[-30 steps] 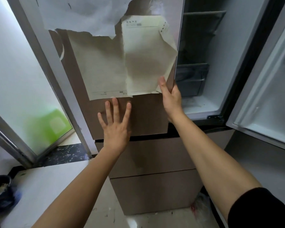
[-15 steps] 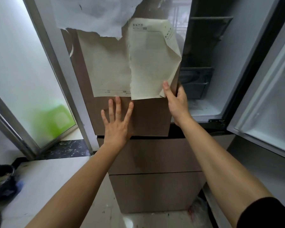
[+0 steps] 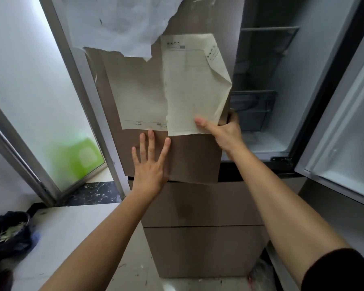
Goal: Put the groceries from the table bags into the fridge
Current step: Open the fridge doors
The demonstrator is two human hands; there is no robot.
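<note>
Fridge door [image 3: 194,162] edge is clasped by right grip [image 3: 227,133], fingers hooked behind, thumb on taped paper [image 3: 193,91], likely for swinging it. Left grip [image 3: 150,162] is laid flat, released, steadying the panel. Only a dark bag [image 3: 11,232] is seen, on counter [image 3: 72,227], well apart.

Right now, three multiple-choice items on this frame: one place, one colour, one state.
1. Where is the left hand? A) flat on the left fridge door B) inside the fridge C) on a drawer
2. What colour is the blur behind the frosted glass? A) red B) green C) blue
3. The right fridge door is: A) shut B) open C) missing
Answers: A, straight fingers lie on it below the papers; B, green patch low on the pane; B, it stands swung out, shelves exposed.
</note>
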